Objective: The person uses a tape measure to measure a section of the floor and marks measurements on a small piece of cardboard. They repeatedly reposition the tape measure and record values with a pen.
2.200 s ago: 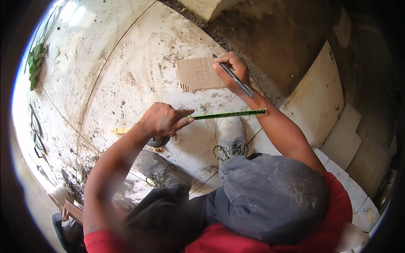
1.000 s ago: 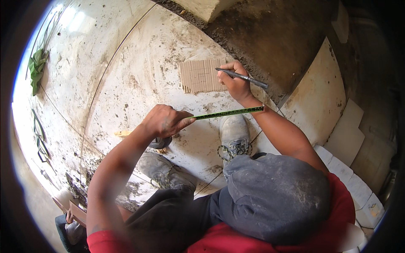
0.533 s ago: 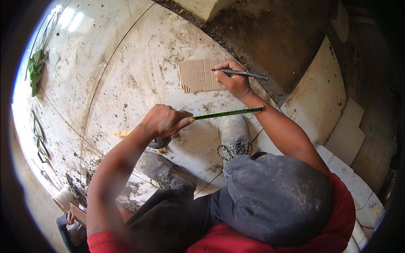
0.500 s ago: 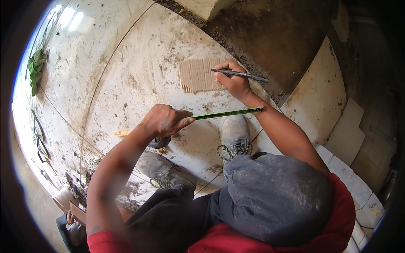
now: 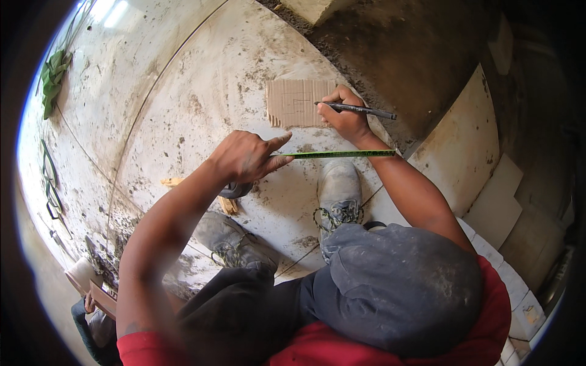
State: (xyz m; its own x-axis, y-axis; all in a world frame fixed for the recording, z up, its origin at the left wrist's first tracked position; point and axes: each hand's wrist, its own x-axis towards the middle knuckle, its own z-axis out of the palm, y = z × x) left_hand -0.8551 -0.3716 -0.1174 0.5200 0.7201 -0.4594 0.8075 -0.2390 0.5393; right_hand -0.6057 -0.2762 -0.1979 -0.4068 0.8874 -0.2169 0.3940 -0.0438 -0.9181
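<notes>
My left hand (image 5: 247,157) grips a tape measure case (image 5: 235,190), and its green-yellow blade (image 5: 339,155) runs out to the right across the dirty tiled floor (image 5: 201,85). My right hand (image 5: 343,116) holds a dark pen (image 5: 360,110) with its tip on a piece of brown corrugated cardboard (image 5: 296,102) lying on the floor. Thin pen lines show on the cardboard. The blade passes just below my right wrist.
My two dusty boots (image 5: 339,192) (image 5: 235,241) stand on the floor below the tape. A small wood scrap (image 5: 227,204) lies by the left hand. Pale tiles (image 5: 458,146) lean at the right, with a stack of more tiles (image 5: 519,299). Green leaves (image 5: 52,73) lie far left.
My right hand has swung the pen from pointing up-right to lying flatter, with its tip brought down onto the cardboard. The left hand and tape have stayed in place.
</notes>
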